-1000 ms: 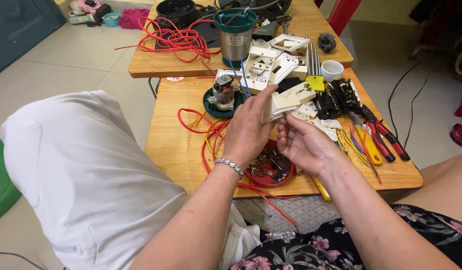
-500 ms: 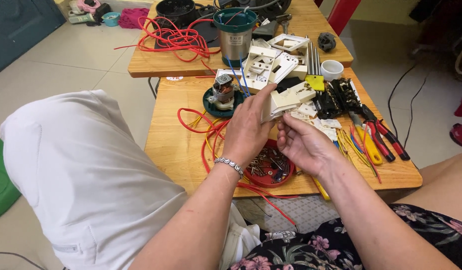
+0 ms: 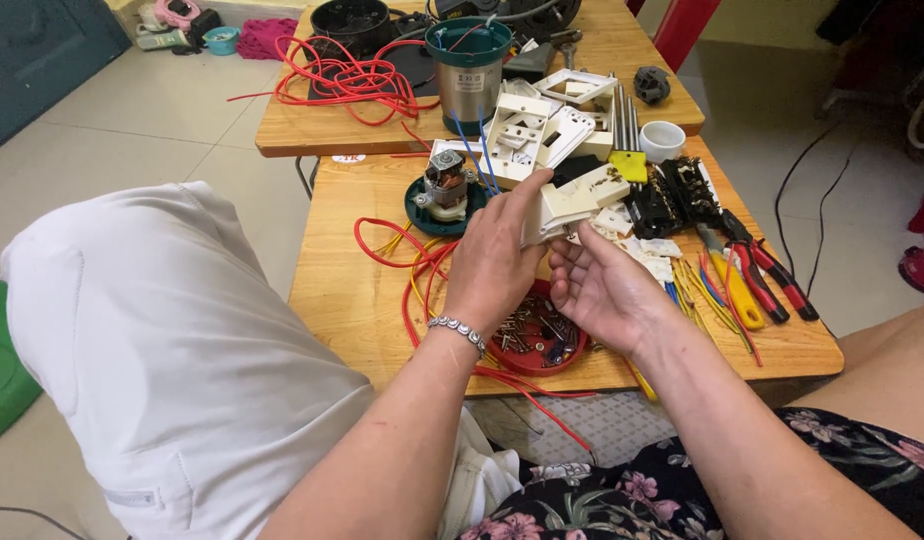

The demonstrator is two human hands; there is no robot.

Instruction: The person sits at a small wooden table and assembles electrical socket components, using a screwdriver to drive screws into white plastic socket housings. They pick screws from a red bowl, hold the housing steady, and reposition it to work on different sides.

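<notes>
A: What are the hands on?

B: A white plastic switch plate, flat and rectangular, tilted on edge above the wooden table. The left hand pinches its near edge, thumb up along the side, fingers curled behind. The right hand lies palm up just under it, fingers half open, their tips touching the lower edge.

A: How does the plate look?

B: Cream-white and glossy. Its underside is too small to read.

A: And around it?

B: Below the hands sits a red dish of screws. Red wire loops to the left, near a small motor on a green base. More white plates lie beyond, and red-handled pliers to the right.
</notes>
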